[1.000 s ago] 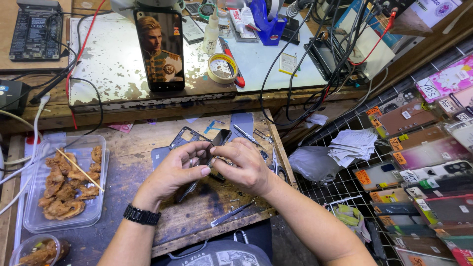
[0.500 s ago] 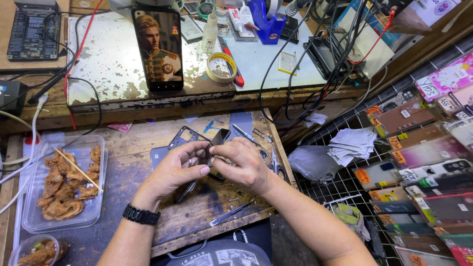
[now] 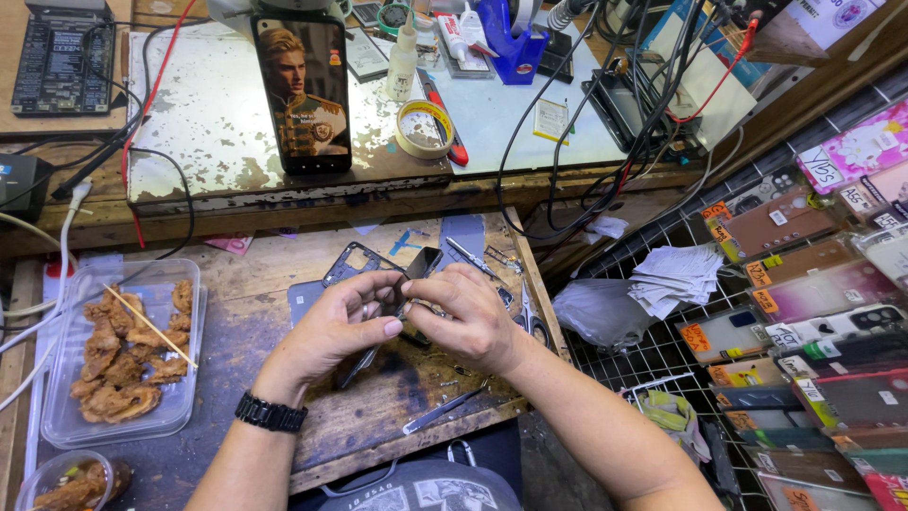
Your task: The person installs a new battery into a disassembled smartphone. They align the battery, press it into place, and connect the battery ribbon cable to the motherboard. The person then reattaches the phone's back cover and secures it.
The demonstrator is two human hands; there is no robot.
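Phone part: a small dark phone piece held between both hands just above the wooden tabletop; its exact shape is partly hidden by the fingers.
Left hand: left hand comes in from the lower left, thumb and forefinger pinching the lower edge of the dark piece, a ring on one finger.
Right hand: right hand comes in from the lower right, fingers curled and pressed onto the same piece from the other side, touching the left hand's fingertips.
Wrist: a black watch sits on the left wrist.
Under the hands: a dark phone frame lies flat on the tabletop just behind the left hand; a pair of metal tweezers lies near the front edge, below the right hand.
Beside the right hand: small scissors lie at the tabletop's right edge.
Left side: a clear plastic tray of brown fried food with a thin wooden skewer laid across it.
Raised shelf behind: an upright smartphone with a lit screen showing a portrait, a roll of tape, a small white bottle and a blue tape dispenser.
Right side: a wire rack with many coloured phone cases, and a stack of white paper slips.
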